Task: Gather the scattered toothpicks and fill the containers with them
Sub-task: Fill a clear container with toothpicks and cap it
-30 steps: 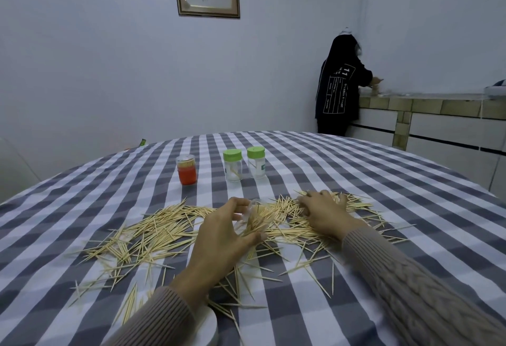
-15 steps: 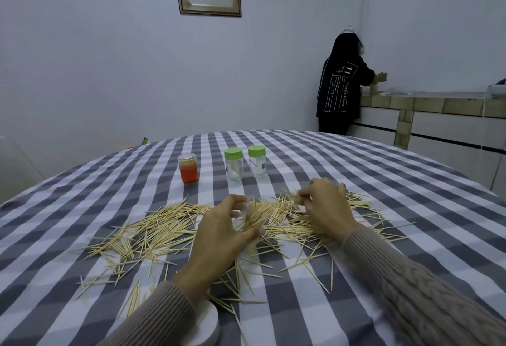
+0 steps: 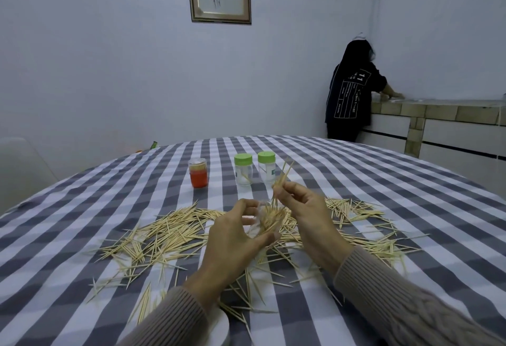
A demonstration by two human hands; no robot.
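Scattered toothpicks (image 3: 164, 233) lie across the checked tablecloth in front of me. My left hand (image 3: 235, 239) grips a small clear container (image 3: 264, 221) tilted to the right, part filled with toothpicks. My right hand (image 3: 306, 209) pinches a small bunch of toothpicks (image 3: 282, 178) just above the container's mouth, their tips pointing up. Behind stand two clear jars with green lids (image 3: 243, 169) (image 3: 266, 166) and an orange container (image 3: 198, 172) full of toothpicks.
The round table (image 3: 383, 181) wears a grey and white checked cloth. A white lid (image 3: 219, 329) lies near my left sleeve. A chair (image 3: 22, 165) stands at the left. A person in a black top (image 3: 353, 94) works at a tiled counter (image 3: 438, 110).
My right hand rose from the pile with a pinch of toothpicks and came over to the container in my left hand. The left hand stayed about in place.
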